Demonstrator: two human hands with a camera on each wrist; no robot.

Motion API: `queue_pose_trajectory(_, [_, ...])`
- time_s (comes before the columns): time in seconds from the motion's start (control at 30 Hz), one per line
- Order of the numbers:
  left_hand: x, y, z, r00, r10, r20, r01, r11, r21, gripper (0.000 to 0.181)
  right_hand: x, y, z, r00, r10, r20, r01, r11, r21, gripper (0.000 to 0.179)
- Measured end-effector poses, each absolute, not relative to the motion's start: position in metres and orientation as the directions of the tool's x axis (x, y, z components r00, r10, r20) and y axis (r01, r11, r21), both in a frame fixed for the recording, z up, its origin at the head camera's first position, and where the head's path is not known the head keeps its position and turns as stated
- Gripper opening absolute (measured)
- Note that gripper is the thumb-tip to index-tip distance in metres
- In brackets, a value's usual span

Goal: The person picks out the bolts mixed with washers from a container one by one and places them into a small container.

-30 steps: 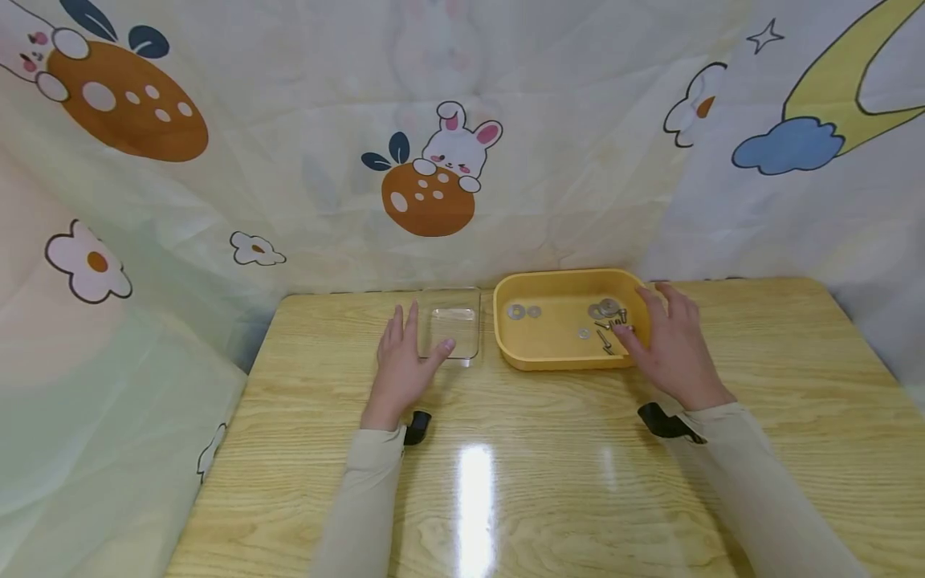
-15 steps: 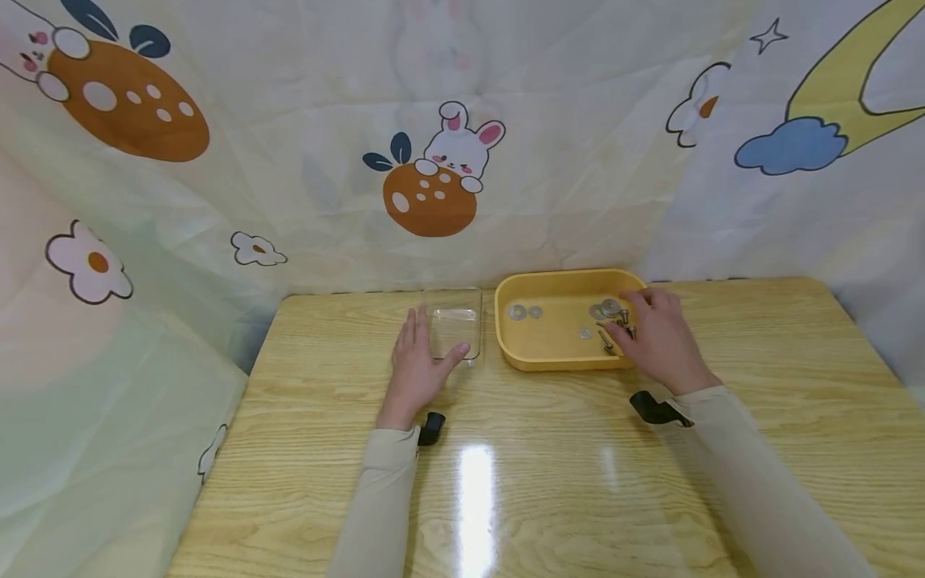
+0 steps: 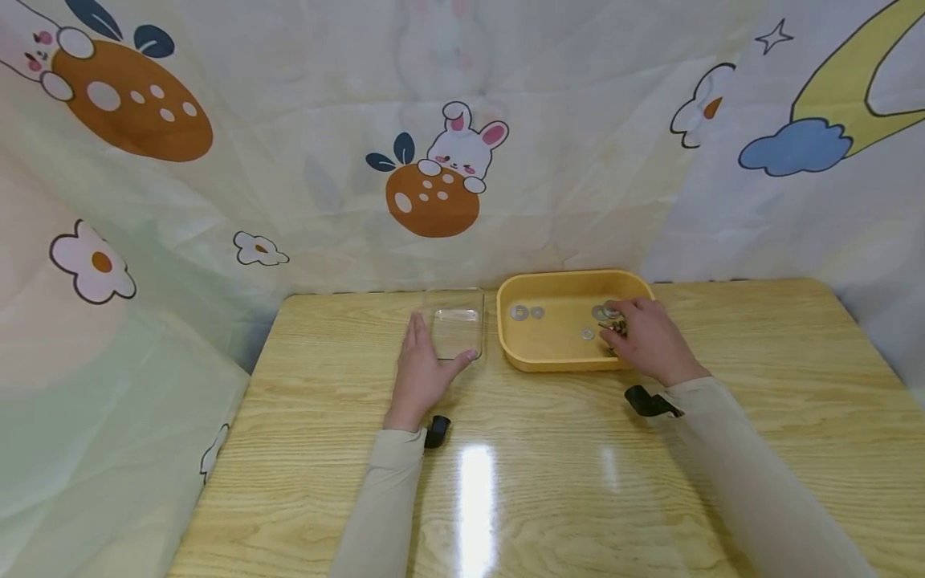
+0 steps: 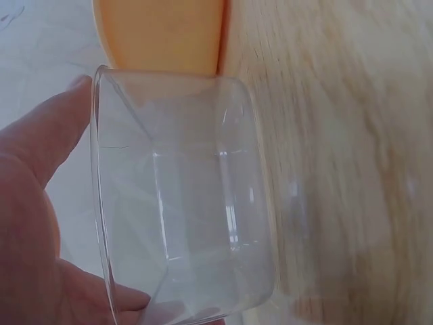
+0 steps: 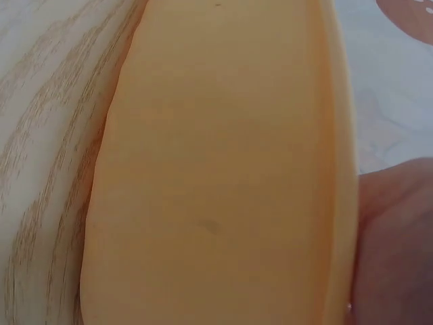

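A clear plastic box (image 3: pixel 457 325) stands on the table. My left hand (image 3: pixel 421 373) spans its near left corner. In the left wrist view the thumb (image 4: pixel 64 115) meets the rim, while fingers bend along the opposite side. To the right, a yellow tray (image 3: pixel 556 364) holds several metal washers (image 3: pixel 519 313) and small screws. My right hand (image 3: pixel 654 341) reaches over the tray's right side, fingers bent down, thumb and forefinger apart around the screws (image 3: pixel 617 327). Some screws are hidden beneath it. The right wrist view shows mostly the tray's outer wall (image 5: pixel 216 162).
The wooden table (image 3: pixel 535 498) extends toward me, with a glare streak in its middle. A printed cloth (image 3: pixel 578 160) hangs directly behind the tray and box. Both forearms carry black wrist mounts (image 3: pixel 437 432).
My left hand has moved right, closer against the clear box. My right hand has shifted left and further into the tray, its fingers drawing together over the screws.
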State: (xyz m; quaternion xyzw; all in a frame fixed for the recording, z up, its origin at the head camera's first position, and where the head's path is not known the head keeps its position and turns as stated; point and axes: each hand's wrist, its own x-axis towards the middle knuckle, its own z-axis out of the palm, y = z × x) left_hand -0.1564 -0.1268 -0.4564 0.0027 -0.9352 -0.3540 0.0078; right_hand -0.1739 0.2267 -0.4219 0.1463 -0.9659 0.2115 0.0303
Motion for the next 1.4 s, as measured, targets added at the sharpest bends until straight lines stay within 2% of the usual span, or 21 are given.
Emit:
queue_pose_trajectory(0.23, [-0.157, -0.127, -0.457, -1.0, -0.022, -0.008, -0.021, 0.727, 0.687, 0.125, -0.181, 0.222, -0.421, -0.954, -0.288, 0.084, -0.298, 0.879, -0.372, 0.038])
queue_pose_trajectory(0.4, [-0.157, -0.126, -0.458, -1.0, -0.024, -0.016, -0.028, 0.695, 0.718, 0.123, -0.187, 0.223, -0.421, -0.951, -0.309, 0.003, -0.285, 0.873, -0.397, 0.029])
queue_pose_trajectory(0.63, [-0.157, -0.125, -0.458, -1.0, -0.025, -0.017, -0.03, 0.702, 0.711, 0.124, -0.195, 0.223, -0.422, -0.946, -0.305, -0.111, -0.234, 0.878, -0.417, 0.026])
queue_pose_trajectory(0.77, [-0.158, -0.125, -0.458, -0.999, -0.032, -0.016, -0.034, 0.706, 0.707, 0.125, -0.199, 0.223, -0.423, -0.941, -0.304, -0.147, -0.222, 0.885, -0.41, 0.015])
queue_pose_trajectory(1.4, [-0.158, -0.126, -0.46, -0.999, -0.043, -0.008, -0.036, 0.696, 0.717, 0.124, -0.207, 0.219, -0.422, -0.93, -0.31, -0.198, -0.238, 0.919, -0.315, 0.014])
